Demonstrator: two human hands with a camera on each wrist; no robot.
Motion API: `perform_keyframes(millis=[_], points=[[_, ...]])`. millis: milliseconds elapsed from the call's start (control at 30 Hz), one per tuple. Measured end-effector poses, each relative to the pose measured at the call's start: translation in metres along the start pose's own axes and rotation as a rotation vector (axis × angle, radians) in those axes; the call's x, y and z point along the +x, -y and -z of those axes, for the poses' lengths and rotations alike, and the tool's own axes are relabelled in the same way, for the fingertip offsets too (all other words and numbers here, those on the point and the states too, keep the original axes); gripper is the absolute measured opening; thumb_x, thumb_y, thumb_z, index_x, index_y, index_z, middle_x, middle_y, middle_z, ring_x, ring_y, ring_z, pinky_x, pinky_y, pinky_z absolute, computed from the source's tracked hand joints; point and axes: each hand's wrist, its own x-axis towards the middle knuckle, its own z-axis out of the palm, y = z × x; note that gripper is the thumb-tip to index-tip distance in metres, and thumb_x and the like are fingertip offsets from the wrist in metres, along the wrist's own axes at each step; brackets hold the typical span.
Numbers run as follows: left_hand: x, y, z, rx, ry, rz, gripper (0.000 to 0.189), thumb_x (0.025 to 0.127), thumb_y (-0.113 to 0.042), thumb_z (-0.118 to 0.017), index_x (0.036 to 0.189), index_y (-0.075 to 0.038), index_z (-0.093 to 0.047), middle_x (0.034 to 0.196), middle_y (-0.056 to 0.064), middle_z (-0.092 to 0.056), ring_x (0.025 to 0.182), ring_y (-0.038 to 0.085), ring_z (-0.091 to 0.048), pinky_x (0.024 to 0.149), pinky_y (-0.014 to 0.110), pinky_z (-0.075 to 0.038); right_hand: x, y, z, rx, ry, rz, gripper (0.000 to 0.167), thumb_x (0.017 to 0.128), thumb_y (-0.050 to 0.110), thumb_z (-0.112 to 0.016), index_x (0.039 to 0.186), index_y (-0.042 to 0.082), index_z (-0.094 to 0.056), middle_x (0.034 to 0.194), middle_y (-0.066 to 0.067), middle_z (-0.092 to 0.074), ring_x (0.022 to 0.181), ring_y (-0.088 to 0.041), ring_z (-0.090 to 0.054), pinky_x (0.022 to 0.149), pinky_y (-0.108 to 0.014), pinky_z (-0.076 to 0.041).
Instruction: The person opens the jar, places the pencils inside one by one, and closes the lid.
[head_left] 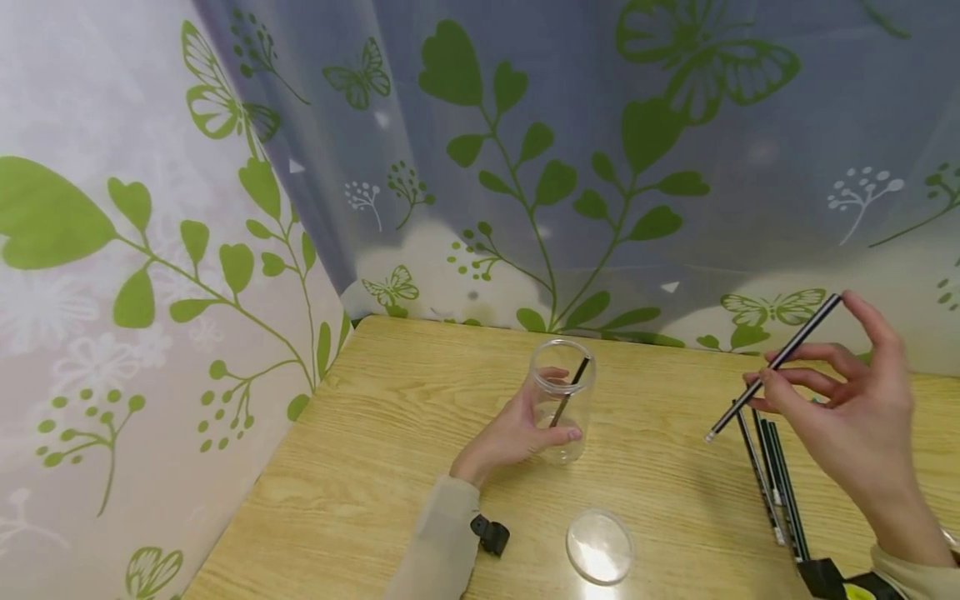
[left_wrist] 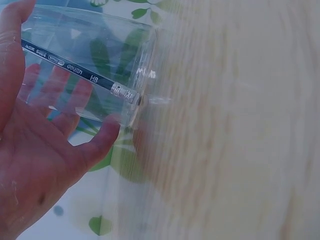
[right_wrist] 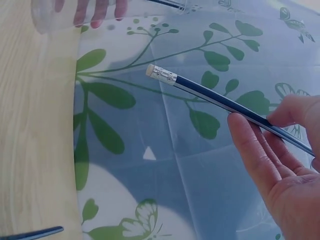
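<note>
My left hand (head_left: 510,432) holds a clear jar (head_left: 583,412) standing upright on the table, thumb and fingers round its sides. One dark pencil (left_wrist: 75,68) leans inside the jar, its eraser end down at the bottom. To the right, my right hand (head_left: 862,421) pinches another dark striped pencil (head_left: 808,327) between thumb and fingers, above the table. This pencil is tilted, with its white eraser (right_wrist: 150,70) pointing down and left toward the jar, apart from it. Several dark pencils (head_left: 783,483) lie on the table beneath my right hand.
A round clear lid (head_left: 599,546) lies on the wooden table (head_left: 352,467) in front of the jar. Behind and to the left hang patterned curtains (head_left: 480,208) with green leaves and butterflies. Black straps (head_left: 491,535) sit at both wrists.
</note>
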Motion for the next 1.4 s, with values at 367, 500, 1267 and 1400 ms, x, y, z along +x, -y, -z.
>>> perform_keyframes(millis=[367,500,1267,1400], points=[[0.0,0.001,0.001,0.011,-0.003,0.017,0.072,0.092,-0.027,-0.078,0.147,-0.045,-0.035,0.153,-0.007,-0.049,0.144,0.023,-0.046,0.117,0.06,-0.035,0.014,0.008,-0.017,0.222,-0.033,-0.006,0.098,0.079,-0.029,-0.055,0.159,0.019,-0.027,0.091,-0.007,-0.062,0.073,-0.008,-0.075,0.057,-0.026,-0.06],[0.001,0.002,0.001,0.02,-0.002,0.009,0.073,0.092,-0.026,-0.078,0.148,-0.044,-0.035,0.153,-0.006,-0.049,0.144,0.024,-0.046,0.116,0.06,-0.036,0.018,0.004,-0.026,0.39,-0.072,0.016,0.096,0.079,-0.031,-0.056,0.157,0.016,-0.029,0.089,-0.009,-0.064,0.073,-0.015,-0.076,0.058,-0.03,-0.061],[0.001,0.001,0.0,-0.005,0.002,0.0,0.075,0.092,-0.022,-0.078,0.152,-0.032,-0.034,0.153,-0.003,-0.05,0.144,0.026,-0.045,0.117,0.059,-0.035,0.036,0.008,-0.086,0.689,-0.177,0.086,0.092,0.079,-0.029,-0.064,0.153,0.015,-0.03,0.088,-0.015,-0.063,0.072,-0.027,-0.076,0.06,-0.039,-0.062],[0.001,0.0,0.0,-0.003,0.003,0.002,0.074,0.091,-0.024,-0.079,0.149,-0.039,-0.035,0.152,-0.005,-0.051,0.143,0.024,-0.046,0.117,0.058,-0.036,0.035,0.01,-0.095,0.698,-0.173,0.111,0.09,0.081,-0.027,-0.064,0.153,0.013,-0.029,0.091,-0.016,-0.064,0.074,-0.027,-0.076,0.062,-0.038,-0.062]])
